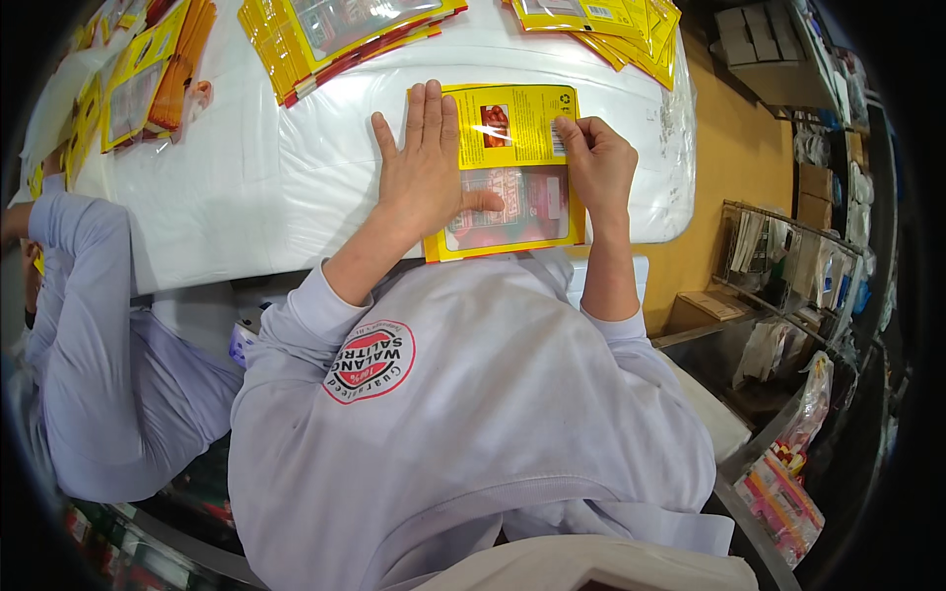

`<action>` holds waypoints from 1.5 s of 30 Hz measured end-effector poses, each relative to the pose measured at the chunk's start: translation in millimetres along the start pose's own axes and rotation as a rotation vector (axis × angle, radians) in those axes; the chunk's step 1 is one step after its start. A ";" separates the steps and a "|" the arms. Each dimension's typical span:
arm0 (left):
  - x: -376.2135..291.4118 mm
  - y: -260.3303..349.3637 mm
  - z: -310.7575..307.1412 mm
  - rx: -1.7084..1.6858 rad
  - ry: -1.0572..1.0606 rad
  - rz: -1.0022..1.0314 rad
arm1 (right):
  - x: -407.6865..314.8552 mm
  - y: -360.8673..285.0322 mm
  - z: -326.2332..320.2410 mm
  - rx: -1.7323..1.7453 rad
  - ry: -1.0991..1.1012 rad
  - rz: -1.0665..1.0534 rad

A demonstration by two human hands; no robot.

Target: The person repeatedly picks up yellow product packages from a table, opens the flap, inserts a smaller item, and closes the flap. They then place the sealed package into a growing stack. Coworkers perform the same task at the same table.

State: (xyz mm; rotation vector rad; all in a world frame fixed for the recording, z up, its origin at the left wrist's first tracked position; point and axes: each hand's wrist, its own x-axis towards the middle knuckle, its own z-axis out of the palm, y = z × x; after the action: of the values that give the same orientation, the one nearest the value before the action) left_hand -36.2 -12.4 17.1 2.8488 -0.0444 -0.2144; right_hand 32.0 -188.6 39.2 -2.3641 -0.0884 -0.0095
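A yellow printed plastic pouch with a clear window lies before me at the near edge of the covered table. Its upper panel bears small writing, a picture of red-brown food and a barcode. Across the pouch's left side rests my left hand, flat, palm down, thumb stretched over the window and little finger spread. My right hand pinches the right edge beside the barcode, thumb on top and the other fingers curled. Other layers show at the pouch's left and lower edges; I cannot tell how many pouches lie there.
White plastic sheeting covers the table. Stacks of similar pouches lie at the far middle, far right and left. A co-worker's sleeve is at left. A wire rack and a cardboard box stand at right.
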 end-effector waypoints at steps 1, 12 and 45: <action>-0.1 0.7 -1.3 -0.006 -0.005 -0.002 | -0.5 -0.5 0.6 -0.053 0.013 -0.033; -1.2 -0.1 1.8 -0.031 -0.048 -0.017 | 2.5 -15.0 -34.7 -0.342 0.194 -0.209; 59.4 -41.5 -90.1 -0.718 0.596 0.237 | 92.6 -2.2 -28.3 0.090 0.089 -0.571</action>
State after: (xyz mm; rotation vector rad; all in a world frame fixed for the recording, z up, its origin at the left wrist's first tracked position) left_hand 36.6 49.3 82.5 2.0634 -0.1458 0.5560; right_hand 124.7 -201.2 64.0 -2.1698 -0.6994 -0.3762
